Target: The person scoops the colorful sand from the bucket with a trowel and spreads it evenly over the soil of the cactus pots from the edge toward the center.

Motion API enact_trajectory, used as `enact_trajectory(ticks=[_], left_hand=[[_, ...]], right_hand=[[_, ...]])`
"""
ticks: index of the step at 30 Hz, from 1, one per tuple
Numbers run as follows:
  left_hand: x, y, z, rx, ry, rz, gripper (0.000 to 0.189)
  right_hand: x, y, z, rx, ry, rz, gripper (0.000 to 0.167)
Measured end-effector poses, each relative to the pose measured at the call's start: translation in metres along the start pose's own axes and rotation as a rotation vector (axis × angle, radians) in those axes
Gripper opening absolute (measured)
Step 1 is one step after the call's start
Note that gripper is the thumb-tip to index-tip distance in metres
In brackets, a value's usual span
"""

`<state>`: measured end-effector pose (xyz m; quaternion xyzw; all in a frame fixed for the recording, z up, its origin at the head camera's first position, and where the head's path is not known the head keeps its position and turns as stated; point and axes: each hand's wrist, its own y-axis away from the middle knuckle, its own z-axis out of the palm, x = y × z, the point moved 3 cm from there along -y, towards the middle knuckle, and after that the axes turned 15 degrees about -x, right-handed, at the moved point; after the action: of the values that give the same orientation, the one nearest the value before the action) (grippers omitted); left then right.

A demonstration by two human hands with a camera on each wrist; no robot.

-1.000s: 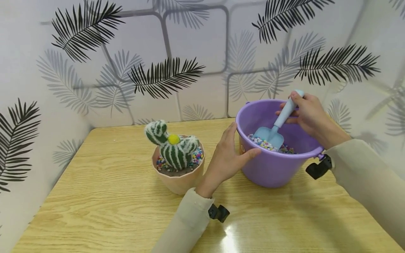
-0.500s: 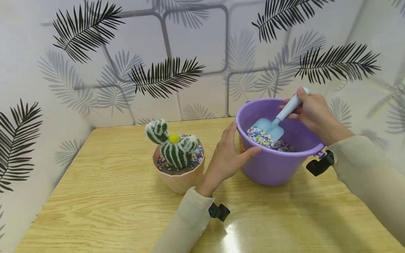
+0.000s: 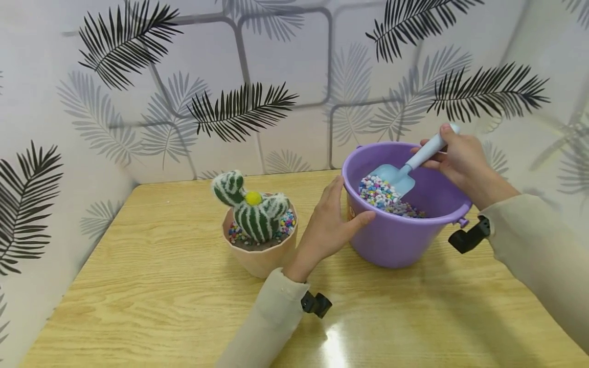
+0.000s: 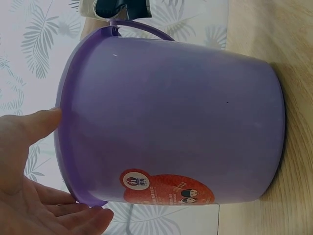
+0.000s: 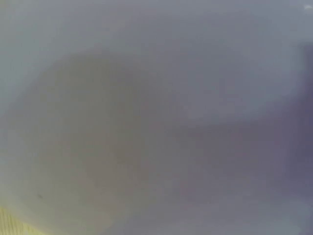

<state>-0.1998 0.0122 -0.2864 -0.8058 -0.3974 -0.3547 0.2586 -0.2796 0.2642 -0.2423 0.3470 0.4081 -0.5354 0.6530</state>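
Observation:
My right hand (image 3: 465, 161) grips the handle of a light blue toy shovel (image 3: 427, 154) above the right side of a purple bucket (image 3: 393, 245). Its blade, inside the bucket, carries a heap of small multicoloured pebbles (image 3: 378, 191); more pebbles lie below it. My left hand (image 3: 324, 225) rests its thumb and fingertips against the bucket's left rim, fingers nearly straight. In the left wrist view, the thumb (image 4: 41, 122) touches the rim of the upright bucket, which bears a red label (image 4: 168, 190). The right wrist view is a blur, with neither hand nor shovel distinguishable.
Left of the bucket, a striped green and white cactus (image 3: 255, 217) with a yellow ball stands in a peach pot (image 3: 262, 260) holding dark soil and coloured pebbles. The pot is close to my left wrist. A leaf-patterned wall (image 3: 294, 66) rises behind the wooden table (image 3: 152, 286).
My right hand has risen slightly and shifted right, tipping the shovel handle lower toward the right. The blade now shows a larger heap of pebbles. My left hand stays at the rim.

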Motion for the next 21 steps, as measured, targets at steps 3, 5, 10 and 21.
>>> enact_trajectory(ticks=[3, 5, 10, 21], left_hand=[[0.0014, 0.0004, -0.0002, 0.012, -0.014, 0.021, 0.086], [0.0026, 0.0014, 0.0, 0.016, -0.016, 0.025, 0.086], [0.0035, 0.0042, 0.0002, 0.016, -0.009, 0.02, 0.085], [0.0012, 0.0074, -0.0034, -0.001, -0.043, 0.006, 0.08]], right_hand=[[-0.0026, 0.0004, -0.0027, 0.024, -0.005, -0.004, 0.031], [-0.0035, 0.0011, -0.0049, 0.04, -0.015, 0.001, 0.034], [-0.0029, 0.0031, -0.0081, 0.056, -0.019, 0.016, 0.039], [-0.0048, 0.0058, -0.0029, 0.08, -0.021, -0.021, 0.069]])
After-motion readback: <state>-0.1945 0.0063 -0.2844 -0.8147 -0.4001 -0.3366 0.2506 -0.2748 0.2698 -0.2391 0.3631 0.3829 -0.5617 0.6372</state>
